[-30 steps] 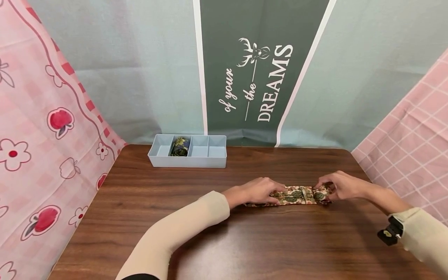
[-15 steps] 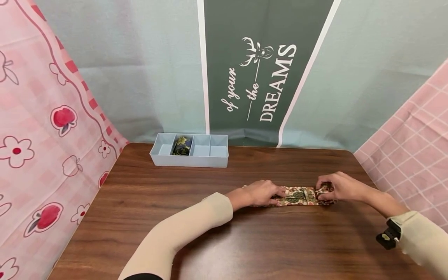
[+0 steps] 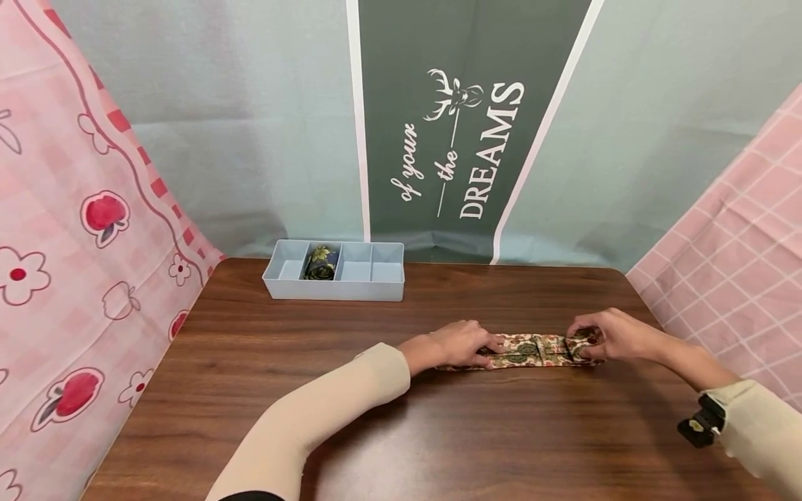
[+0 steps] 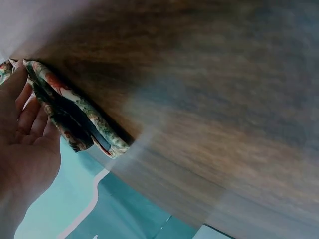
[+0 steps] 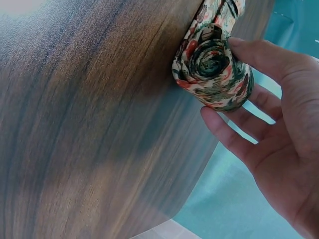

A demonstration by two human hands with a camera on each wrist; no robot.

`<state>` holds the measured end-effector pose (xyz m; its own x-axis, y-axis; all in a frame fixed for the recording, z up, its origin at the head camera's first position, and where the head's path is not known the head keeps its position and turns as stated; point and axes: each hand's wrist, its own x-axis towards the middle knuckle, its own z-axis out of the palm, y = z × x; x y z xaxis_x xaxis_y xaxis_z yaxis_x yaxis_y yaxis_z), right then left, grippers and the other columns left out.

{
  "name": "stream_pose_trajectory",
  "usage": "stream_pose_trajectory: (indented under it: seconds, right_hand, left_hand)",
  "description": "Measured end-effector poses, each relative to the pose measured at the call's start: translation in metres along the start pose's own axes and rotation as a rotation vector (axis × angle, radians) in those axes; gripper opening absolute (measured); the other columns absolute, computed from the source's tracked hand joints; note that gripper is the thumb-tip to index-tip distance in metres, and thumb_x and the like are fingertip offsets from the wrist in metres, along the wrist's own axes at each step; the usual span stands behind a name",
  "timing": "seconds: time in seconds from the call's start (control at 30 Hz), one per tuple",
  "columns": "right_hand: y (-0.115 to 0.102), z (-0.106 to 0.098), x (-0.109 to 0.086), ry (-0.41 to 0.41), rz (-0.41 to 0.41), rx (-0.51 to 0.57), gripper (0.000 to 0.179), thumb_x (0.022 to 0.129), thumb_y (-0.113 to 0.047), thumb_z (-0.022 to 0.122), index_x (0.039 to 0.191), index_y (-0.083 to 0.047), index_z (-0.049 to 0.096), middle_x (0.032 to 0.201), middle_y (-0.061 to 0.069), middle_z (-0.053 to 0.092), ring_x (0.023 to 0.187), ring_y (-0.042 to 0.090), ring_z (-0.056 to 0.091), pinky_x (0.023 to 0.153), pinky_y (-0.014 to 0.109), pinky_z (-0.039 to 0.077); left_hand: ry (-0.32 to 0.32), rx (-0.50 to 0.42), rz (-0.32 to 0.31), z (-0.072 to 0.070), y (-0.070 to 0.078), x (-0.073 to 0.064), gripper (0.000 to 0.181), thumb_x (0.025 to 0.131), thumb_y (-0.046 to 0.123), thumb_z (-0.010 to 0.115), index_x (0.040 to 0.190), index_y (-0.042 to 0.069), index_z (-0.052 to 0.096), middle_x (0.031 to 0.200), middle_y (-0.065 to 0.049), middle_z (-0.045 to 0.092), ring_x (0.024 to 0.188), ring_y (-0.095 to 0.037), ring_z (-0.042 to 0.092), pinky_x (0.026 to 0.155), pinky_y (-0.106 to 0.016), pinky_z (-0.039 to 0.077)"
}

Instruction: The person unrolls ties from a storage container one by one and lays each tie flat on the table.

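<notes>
A floral-patterned necktie (image 3: 525,349) lies flat across the table, its right end wound into a coil (image 5: 209,59). My left hand (image 3: 460,342) rests on the flat part, fingers extended over the cloth. In the left wrist view, the tie's wide end (image 4: 107,137) sticks out past that hand with its folds gaping a little. At the other end, my right hand (image 3: 617,335) grips the coil between thumb and fingers. The right wrist view shows the spiral side of the coil and the fingers curved around its outer edge.
A pale blue tray (image 3: 338,290) with several compartments stands at the table's back left. One compartment holds a dark rolled tie (image 3: 322,263) with yellow flowers. The brown wooden table (image 3: 476,438) meets a hanging cloth (image 3: 250,139) at its back edge.
The right fingers have shifted around the coil, turning it slightly. The left hand stays on the flat part, having slid a little leftward along it.
</notes>
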<state>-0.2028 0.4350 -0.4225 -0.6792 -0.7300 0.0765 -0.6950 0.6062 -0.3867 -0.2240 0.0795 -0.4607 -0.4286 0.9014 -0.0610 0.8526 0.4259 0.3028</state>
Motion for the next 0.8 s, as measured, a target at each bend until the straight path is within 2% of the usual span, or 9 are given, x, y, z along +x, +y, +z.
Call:
stream_pose_trajectory:
  seconds: [0.13, 0.2, 0.3, 0.43, 0.53, 0.6, 0.7, 0.8]
  right_hand:
    - [0.001, -0.002, -0.001, -0.006, -0.023, -0.001, 0.040, 0.075, 0.005, 0.086, 0.110, -0.010, 0.077, 0.102, 0.009, 0.078, 0.070, -0.007, 0.061, 0.055, 0.015, 0.050]
    - [0.002, -0.002, -0.001, 0.006, -0.052, -0.018, 0.043, 0.071, 0.008, 0.086, 0.109, -0.009, 0.078, 0.103, 0.008, 0.078, 0.079, -0.004, 0.063, 0.057, 0.015, 0.051]
    - [0.003, -0.003, -0.001, 0.009, -0.087, -0.013, 0.046, 0.065, 0.012, 0.082, 0.107, -0.007, 0.079, 0.100, 0.008, 0.077, 0.071, -0.007, 0.056, 0.053, 0.012, 0.046]
    - [0.003, -0.005, -0.001, -0.007, -0.083, -0.010, 0.049, 0.062, 0.015, 0.075, 0.106, -0.007, 0.080, 0.097, 0.004, 0.074, 0.057, -0.013, 0.032, 0.047, 0.010, 0.034]
    - [0.002, -0.005, -0.002, -0.020, -0.052, -0.016, 0.048, 0.063, 0.014, 0.074, 0.106, -0.008, 0.080, 0.094, -0.001, 0.072, 0.056, -0.015, 0.027, 0.046, 0.010, 0.031]
    - [0.001, -0.005, -0.002, -0.021, -0.034, -0.019, 0.043, 0.068, 0.010, 0.079, 0.105, -0.010, 0.080, 0.092, -0.004, 0.070, 0.055, -0.016, 0.029, 0.047, 0.010, 0.032]
    - [0.000, -0.003, -0.001, -0.002, -0.032, -0.039, 0.028, 0.077, -0.003, 0.088, 0.102, -0.013, 0.080, 0.081, -0.013, 0.065, 0.054, -0.016, 0.033, 0.049, 0.010, 0.034]
    - [-0.001, -0.003, 0.000, 0.016, -0.030, -0.062, 0.025, 0.078, -0.016, 0.094, 0.099, -0.018, 0.080, 0.074, -0.020, 0.063, 0.054, -0.015, 0.034, 0.050, 0.010, 0.034]
  left_hand:
    - [0.004, -0.001, 0.009, -0.001, -0.002, -0.003, 0.045, 0.103, 0.037, 0.070, 0.146, 0.025, 0.066, 0.158, 0.005, 0.053, 0.137, -0.011, 0.059, 0.111, -0.023, 0.048]
    - [0.005, -0.006, 0.016, -0.002, -0.003, -0.004, 0.045, 0.103, 0.037, 0.070, 0.147, 0.025, 0.066, 0.158, 0.004, 0.053, 0.137, -0.011, 0.058, 0.111, -0.023, 0.047]
    - [0.003, -0.017, 0.022, -0.002, -0.004, -0.006, 0.045, 0.103, 0.037, 0.070, 0.146, 0.024, 0.066, 0.157, 0.003, 0.054, 0.137, -0.011, 0.059, 0.110, -0.022, 0.048]
    - [0.000, -0.022, 0.026, -0.003, -0.007, -0.010, 0.044, 0.103, 0.036, 0.070, 0.145, 0.023, 0.067, 0.157, 0.002, 0.054, 0.135, -0.012, 0.060, 0.110, -0.022, 0.048]
    - [-0.001, -0.025, 0.028, -0.004, -0.007, -0.013, 0.044, 0.103, 0.035, 0.070, 0.145, 0.023, 0.067, 0.157, 0.002, 0.054, 0.135, -0.012, 0.061, 0.109, -0.022, 0.048]
    - [-0.005, -0.025, 0.028, -0.005, -0.007, -0.016, 0.044, 0.103, 0.035, 0.070, 0.145, 0.023, 0.067, 0.157, 0.002, 0.054, 0.134, -0.012, 0.061, 0.109, -0.021, 0.049]
    - [-0.012, -0.025, 0.031, -0.004, -0.008, -0.019, 0.044, 0.104, 0.035, 0.070, 0.146, 0.023, 0.066, 0.159, 0.002, 0.053, 0.133, -0.012, 0.062, 0.108, -0.021, 0.049]
    - [-0.015, -0.031, 0.033, -0.004, -0.010, -0.022, 0.045, 0.104, 0.035, 0.070, 0.147, 0.023, 0.065, 0.160, 0.002, 0.052, 0.132, -0.013, 0.063, 0.108, -0.021, 0.049]
